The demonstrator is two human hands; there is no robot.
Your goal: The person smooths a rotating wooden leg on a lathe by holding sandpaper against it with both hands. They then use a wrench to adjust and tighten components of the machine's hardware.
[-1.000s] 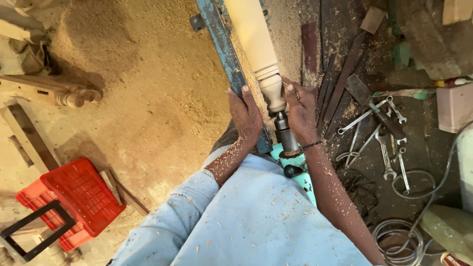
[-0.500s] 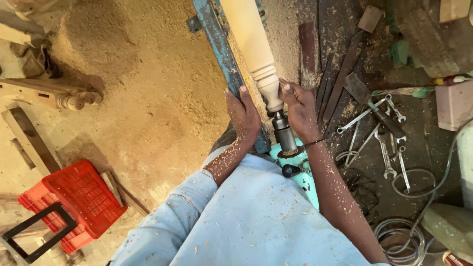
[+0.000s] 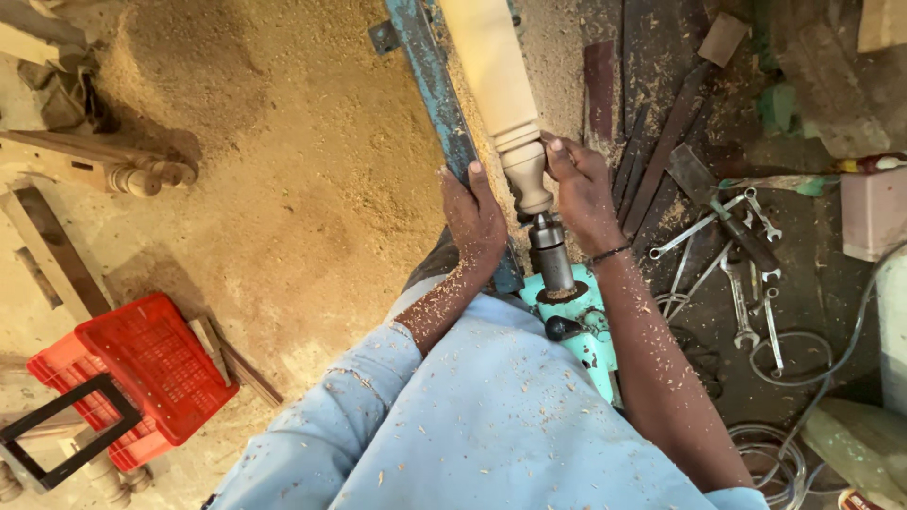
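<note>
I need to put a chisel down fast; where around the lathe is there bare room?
Freest is the sawdust floor left of the blue lathe rail, between the turned legs and the red crate. The bench right of the workpiece is crowded: spanners, chisels, cable coils.

Open sawdust-covered floor (image 3: 283,189) lies left of the blue lathe rail (image 3: 439,104), free for a hand to pass. Right of the turned wooden spindle (image 3: 491,76), chisels (image 3: 661,151) and spanners (image 3: 737,274) crowd the table (image 3: 812,312). A red crate (image 3: 142,373) blocks the lower left.
</note>
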